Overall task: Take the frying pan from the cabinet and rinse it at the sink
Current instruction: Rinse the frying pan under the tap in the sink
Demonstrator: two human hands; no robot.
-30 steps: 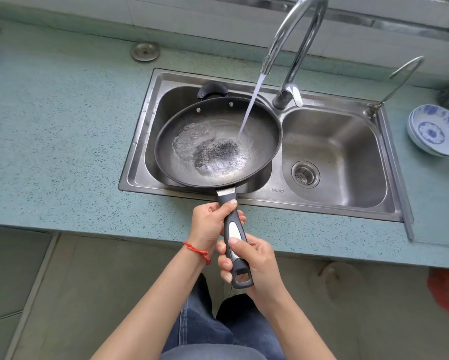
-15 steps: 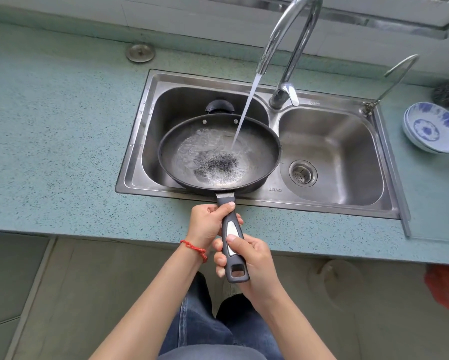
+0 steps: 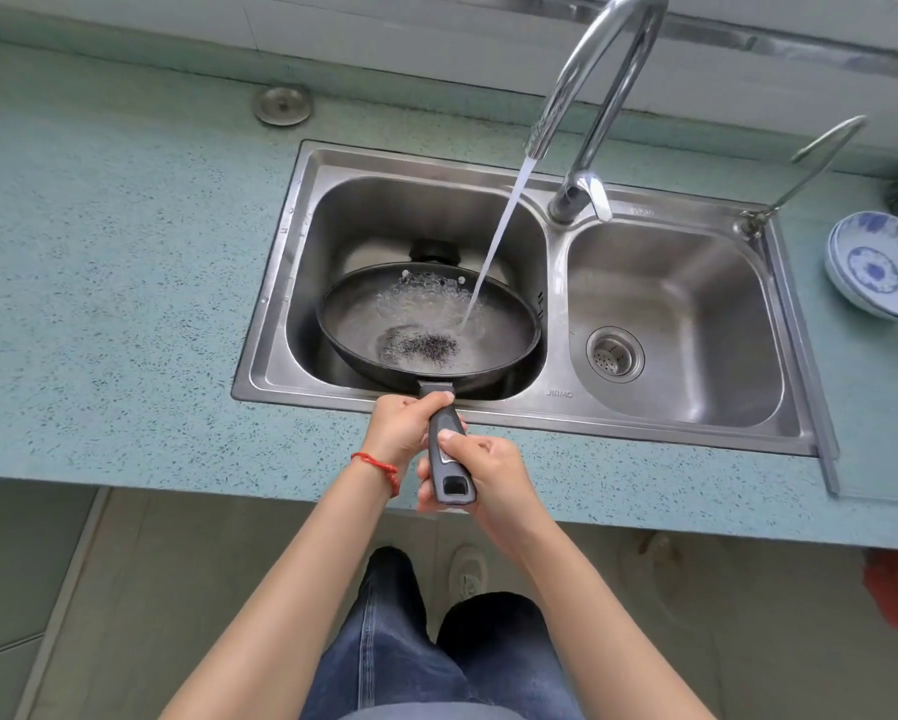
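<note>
A dark frying pan (image 3: 499, 337) sits low in the left basin of the steel double sink (image 3: 426, 220), tilted a little away from me. Water runs from the curved tap (image 3: 592, 70) and lands in the pan's right half, pooling inside. Both hands hold the pan's black handle over the sink's front rim. My left hand (image 3: 403, 431), with a red string on its wrist, grips the handle close to the pan. My right hand (image 3: 480, 472) grips the handle's end.
The right basin (image 3: 696, 314) holds only its drain strainer (image 3: 614, 354). A blue-and-white bowl (image 3: 878, 262) stands on the speckled green counter (image 3: 125, 278) at the far right. A thin second tap (image 3: 805, 168) rises at the sink's back right corner. A round metal cap (image 3: 283, 104) lies behind the sink.
The pan has dropped lower into the left basin and drawn toward me, tilting away. The water stream now lands nearer the pan's right side. Both hands kept their grip.
</note>
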